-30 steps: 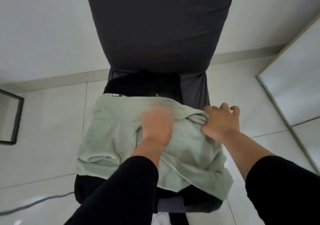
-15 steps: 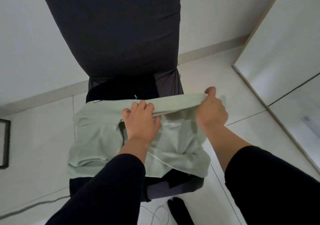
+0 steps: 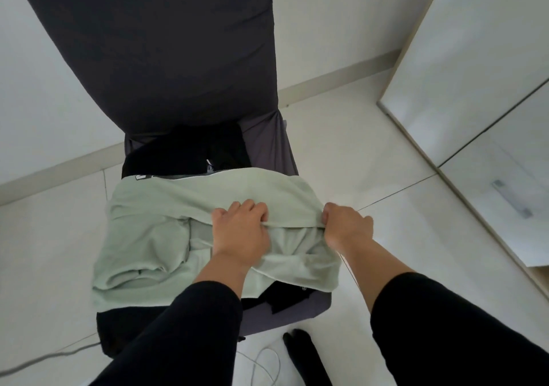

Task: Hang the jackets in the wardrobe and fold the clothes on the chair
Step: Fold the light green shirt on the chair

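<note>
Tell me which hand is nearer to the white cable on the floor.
Left. The left hand grips the green garment up and left of the white cable; the right hand grips its right end, farther off.

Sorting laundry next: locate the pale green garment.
The pale green cotton garment lies on the dark grey chair seat, over black clothes, both hands gripping its fold.

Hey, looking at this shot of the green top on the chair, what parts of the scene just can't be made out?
All in the head view:
- Fingertips of the left hand and right hand: curled into the light green garment.
- Black clothes: mostly covered by the green garment; their number and kind are unclear.
- Chair: backrest top cut off by the frame edge.
- Wardrobe: only closed panels show.
</note>
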